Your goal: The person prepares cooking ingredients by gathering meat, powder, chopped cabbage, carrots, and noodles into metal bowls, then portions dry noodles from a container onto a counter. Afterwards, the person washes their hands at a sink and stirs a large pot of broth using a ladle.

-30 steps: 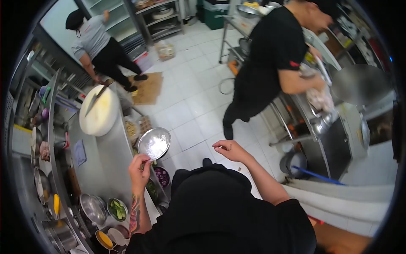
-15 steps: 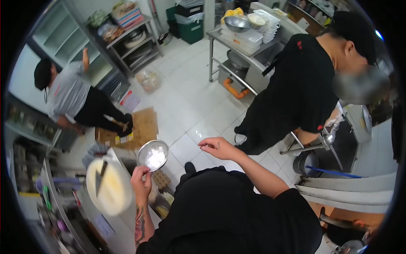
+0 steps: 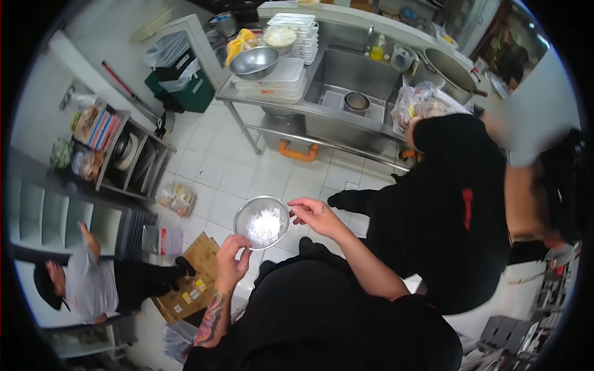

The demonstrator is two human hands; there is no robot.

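My left hand [image 3: 232, 255] grips the near-left rim of a round metal bowl [image 3: 238, 213], fingers closed on its edge. A heap of white powder [image 3: 265, 226] lies in the bowl, which is held out over the floor in front of my body. At the bowl's right rim is my right hand [image 3: 314, 214], its index finger stretched toward the edge and the other fingers loosely bent. Nothing shows in that hand. Whether its fingertips touch the rim I cannot tell.
A steel sink counter [image 3: 291, 105] with stacked containers and a bowl [image 3: 253, 62] stands ahead. A co-worker in black [image 3: 451, 204] bends close on my right. Another person in grey [image 3: 91, 272] stands at the left near flattened cardboard [image 3: 192, 272]. A bag [image 3: 176, 199] sits on the floor.
My view has turned right, bringing the sink into sight. The bowl has come in front of my body, near my right hand. The right hand's fingers have opened somewhat.
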